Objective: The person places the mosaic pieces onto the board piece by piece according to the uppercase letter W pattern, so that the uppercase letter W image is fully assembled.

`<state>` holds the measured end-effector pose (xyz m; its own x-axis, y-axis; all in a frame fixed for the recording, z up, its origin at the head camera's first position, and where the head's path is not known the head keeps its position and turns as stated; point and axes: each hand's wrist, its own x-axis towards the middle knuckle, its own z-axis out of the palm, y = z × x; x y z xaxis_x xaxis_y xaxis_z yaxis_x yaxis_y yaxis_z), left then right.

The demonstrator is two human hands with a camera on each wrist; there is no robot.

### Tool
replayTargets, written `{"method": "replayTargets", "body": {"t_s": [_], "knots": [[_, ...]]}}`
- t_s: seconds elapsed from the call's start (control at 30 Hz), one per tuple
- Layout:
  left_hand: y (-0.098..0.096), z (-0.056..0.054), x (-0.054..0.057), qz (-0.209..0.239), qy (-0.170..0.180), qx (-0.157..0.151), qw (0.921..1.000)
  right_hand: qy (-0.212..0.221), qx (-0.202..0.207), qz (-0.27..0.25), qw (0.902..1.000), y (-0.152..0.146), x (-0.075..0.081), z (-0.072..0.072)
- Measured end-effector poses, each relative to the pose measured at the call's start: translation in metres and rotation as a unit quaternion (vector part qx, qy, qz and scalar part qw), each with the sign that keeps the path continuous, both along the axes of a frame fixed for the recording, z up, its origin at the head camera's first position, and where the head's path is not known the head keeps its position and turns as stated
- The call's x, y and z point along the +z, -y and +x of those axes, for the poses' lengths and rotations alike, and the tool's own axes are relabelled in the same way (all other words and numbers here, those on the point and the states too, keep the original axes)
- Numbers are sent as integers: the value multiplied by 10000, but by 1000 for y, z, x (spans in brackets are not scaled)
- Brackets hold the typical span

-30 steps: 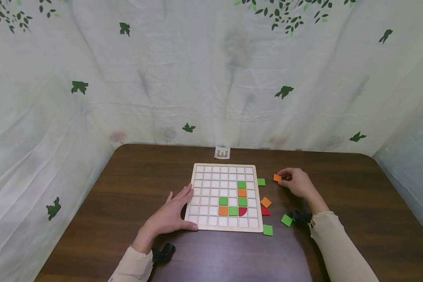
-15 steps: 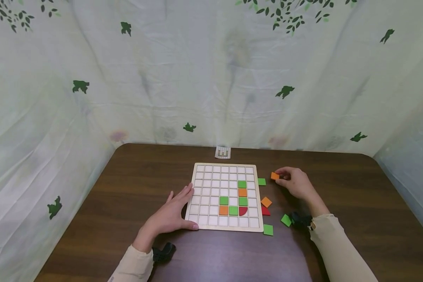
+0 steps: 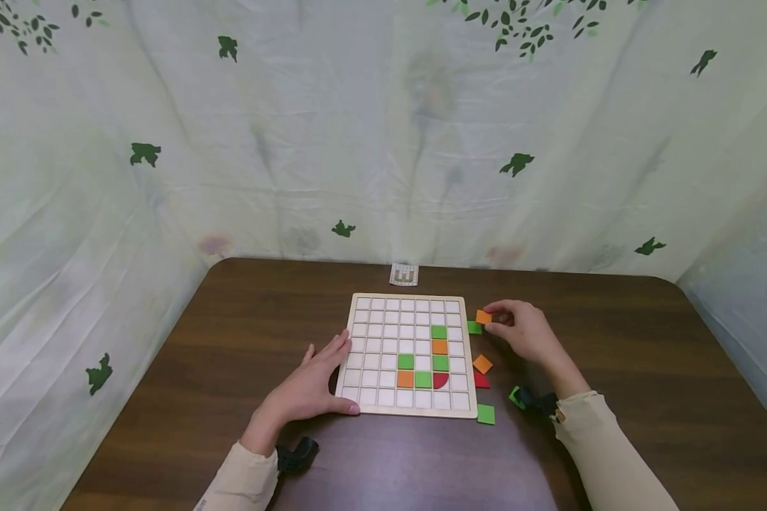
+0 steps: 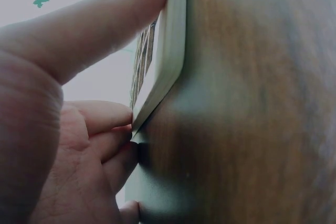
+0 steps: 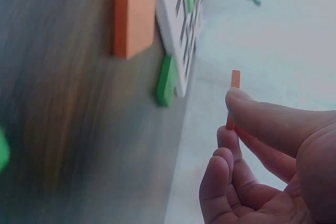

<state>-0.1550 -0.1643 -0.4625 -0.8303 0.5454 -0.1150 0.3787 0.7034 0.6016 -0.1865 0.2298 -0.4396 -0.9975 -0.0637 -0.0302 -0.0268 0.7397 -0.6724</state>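
Observation:
Pinched between the thumb and fingers of my right hand (image 3: pixel 524 331) is an orange square tile (image 3: pixel 483 317); the right wrist view shows this tile (image 5: pixel 235 78) edge-on, raised off the table. It overlaps a green tile (image 3: pixel 473 328) lying by the right edge of a pale wooden grid board (image 3: pixel 415 414) in the head view. Several green and orange tiles and a red rounded tile (image 3: pixel 440 381) fill cells on the board's right half. My left hand (image 3: pixel 313 387) rests at the near left corner, thumb on the front edge, straight fingers along the left side.
Right of the board lie another orange tile (image 3: pixel 482 364), a red piece (image 3: pixel 481 381) and a green tile (image 3: pixel 486 414). One more green tile (image 3: pixel 515 398) is partly hidden by the right wrist camera (image 3: pixel 537 402). A small patterned card (image 3: pixel 404 275) lies behind the board.
My right hand has moved left toward the board with the orange tile, which now overlaps the green tile beside the edge. The left hand has stayed on the board.

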Motion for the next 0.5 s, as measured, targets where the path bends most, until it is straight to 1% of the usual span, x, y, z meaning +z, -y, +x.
{"method": "replayTargets", "body": {"t_s": [0.27,0.5], "knots": [[-1,0,1,10,-24,1,10000,-126,139,-48,9998,21,6,7],[-2,0,1,62,-25,-14,10000,-122,366,-85,9992,39,4,12]]}}
